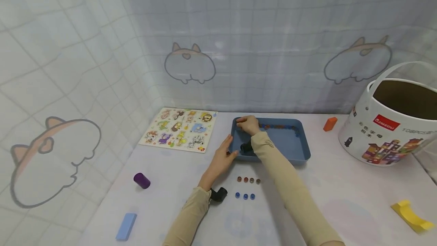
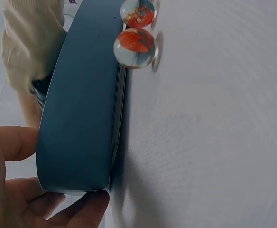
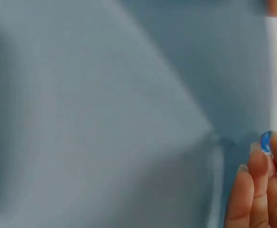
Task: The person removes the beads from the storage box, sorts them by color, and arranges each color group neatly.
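A blue-grey tray (image 1: 281,143) lies before me, with a line of orange and blue marbles (image 1: 280,126) along its back wall and down the right. My left hand (image 1: 221,158) grips the tray's front left corner; in the left wrist view the thumb is at the rim and the fingers reach the base. Over the back left corner, my right hand (image 1: 249,124) pinches a blue marble (image 3: 266,142) between thumb and fingers. On the table in front of the tray are a row of several orange-brown marbles (image 1: 246,180) and a row of three blue marbles (image 1: 245,196).
An animal puzzle board (image 1: 177,130) lies left of the tray. A purple cylinder (image 1: 142,180) and light-blue block (image 1: 126,226) are at the left. To the right stand an orange block (image 1: 330,124), a large white bucket (image 1: 385,132) and a yellow curved block (image 1: 411,215).
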Motion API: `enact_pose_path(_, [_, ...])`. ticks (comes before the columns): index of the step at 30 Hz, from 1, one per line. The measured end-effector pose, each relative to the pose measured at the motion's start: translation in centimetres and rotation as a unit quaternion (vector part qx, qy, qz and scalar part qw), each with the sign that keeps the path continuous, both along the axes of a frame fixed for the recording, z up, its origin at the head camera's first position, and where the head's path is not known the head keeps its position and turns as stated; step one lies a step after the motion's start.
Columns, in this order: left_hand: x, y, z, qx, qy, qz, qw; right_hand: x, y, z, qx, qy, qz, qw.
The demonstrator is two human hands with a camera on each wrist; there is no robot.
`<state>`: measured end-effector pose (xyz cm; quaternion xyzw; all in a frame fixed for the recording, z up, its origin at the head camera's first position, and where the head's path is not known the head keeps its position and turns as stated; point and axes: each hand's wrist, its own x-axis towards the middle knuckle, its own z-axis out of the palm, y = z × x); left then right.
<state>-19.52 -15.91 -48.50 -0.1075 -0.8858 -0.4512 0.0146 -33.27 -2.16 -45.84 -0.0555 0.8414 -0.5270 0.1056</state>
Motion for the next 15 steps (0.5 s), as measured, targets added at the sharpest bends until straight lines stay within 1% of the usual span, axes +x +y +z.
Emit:
enact_pose_path(3, [0.0, 0.0, 0.1, -0.004, 0.007, 0.002, 1.0000, -0.1, 0.9, 1.3, -0.049, -0.004, 0.017, 0.999])
enact_pose_path(7, [0.0, 0.0, 0.2, -0.006, 0.001, 0.005, 1.0000, 0.3, 2.3, 3.4, -0.104, -0.004, 0.046, 0.994])
enact_pose_path(11, [0.0, 0.0, 0.0, -0.009, -0.004, 0.007, 0.9999, 1.8, 4.0, 5.2, -0.134, 0.004, 0.073, 0.988])
enact_pose_path(15, [0.0, 0.0, -0.1, -0.006, 0.006, 0.008, 0.9999, 4.1, 5.5, 6.0, -0.150, 0.021, 0.100, 0.983])
